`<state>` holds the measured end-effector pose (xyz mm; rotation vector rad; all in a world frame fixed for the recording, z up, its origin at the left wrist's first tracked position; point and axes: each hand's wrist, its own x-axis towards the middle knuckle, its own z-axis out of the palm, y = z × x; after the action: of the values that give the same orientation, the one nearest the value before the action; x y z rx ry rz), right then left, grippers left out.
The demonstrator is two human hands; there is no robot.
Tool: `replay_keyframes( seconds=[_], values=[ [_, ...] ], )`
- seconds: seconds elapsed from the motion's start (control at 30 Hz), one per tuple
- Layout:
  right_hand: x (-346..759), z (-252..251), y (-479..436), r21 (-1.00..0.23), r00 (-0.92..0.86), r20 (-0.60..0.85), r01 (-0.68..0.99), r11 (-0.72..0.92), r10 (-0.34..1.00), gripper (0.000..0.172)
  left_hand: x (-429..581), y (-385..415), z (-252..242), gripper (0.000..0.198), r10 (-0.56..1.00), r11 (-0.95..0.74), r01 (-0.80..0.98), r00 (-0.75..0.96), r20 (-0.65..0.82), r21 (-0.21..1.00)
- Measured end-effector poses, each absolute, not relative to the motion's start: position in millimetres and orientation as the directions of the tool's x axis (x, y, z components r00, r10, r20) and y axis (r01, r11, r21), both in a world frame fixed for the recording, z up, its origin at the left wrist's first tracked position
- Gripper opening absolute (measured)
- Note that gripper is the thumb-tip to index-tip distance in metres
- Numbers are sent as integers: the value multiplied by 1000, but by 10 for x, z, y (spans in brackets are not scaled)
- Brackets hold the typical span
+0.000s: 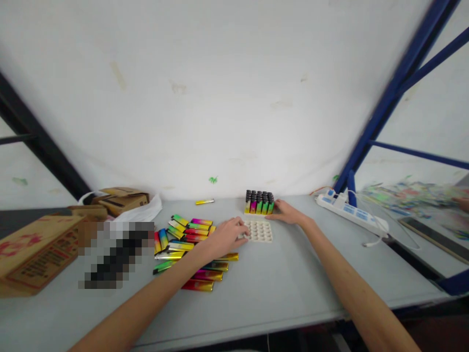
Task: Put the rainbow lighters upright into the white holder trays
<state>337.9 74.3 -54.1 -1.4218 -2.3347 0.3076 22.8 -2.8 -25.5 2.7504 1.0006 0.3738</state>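
My left hand [232, 233] has its fingers and thumb closed at the left edge of a white plastic tray [261, 231] with rows of round holes, which lies flat. Just behind that tray stands a block of upright lighters [259, 202] with black tops and colourful bodies, set in a similar white tray. My right hand [287, 213] grips the right side of this filled tray, its thumb at the front corner and some fingertips hidden behind the lighters. Loose lighters [175, 247] in many colours lie in a pile to the left, partly under my left forearm.
One yellow lighter [204, 201] lies apart near the wall. Cardboard boxes [40, 249] and a white plastic bag [141, 210] are on the left. A white power strip [351, 214] with cables lies on the right, beside a blue metal frame [381, 105]. Another person's hand [462, 201] shows at the far right.
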Motion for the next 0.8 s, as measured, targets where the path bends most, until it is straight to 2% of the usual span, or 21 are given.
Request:
replay_keyframes(
  seconds=[0.1,0.2,0.3,0.37,0.47,0.6,0.67,0.73,0.8],
  values=[
    [3310,-574,657,-445,-451,268,726,525,851,51,205,-83,-294,20,640,-763,589,744,190,265],
    [3241,-611,567,-474,-465,306,682,557,831,52,152,-130,-249,31,653,-755,583,711,261,299],
    [3221,-622,525,-519,-440,302,669,532,846,55,-37,28,-123,34,739,-671,665,568,362,328],
    [3250,-608,514,-574,-405,294,649,499,866,60,-236,293,-44,31,807,-566,770,445,388,294],
    [3344,-534,471,-657,-355,308,592,467,883,57,-516,796,-6,33,871,-414,892,330,364,181],
    [3460,-303,291,-659,-344,275,612,436,898,48,-693,1236,-87,22,925,-361,912,325,195,195],
    [3462,-172,163,-671,-380,208,616,414,901,45,-732,1270,-129,21,925,-369,908,336,178,201],
    [3416,-80,40,-694,-425,152,597,402,892,44,-763,1185,-147,21,909,-393,882,331,253,260],
    [3338,-57,-58,-692,-468,91,605,394,879,46,-771,1001,-140,20,892,-429,791,293,345,437]
  ],
)
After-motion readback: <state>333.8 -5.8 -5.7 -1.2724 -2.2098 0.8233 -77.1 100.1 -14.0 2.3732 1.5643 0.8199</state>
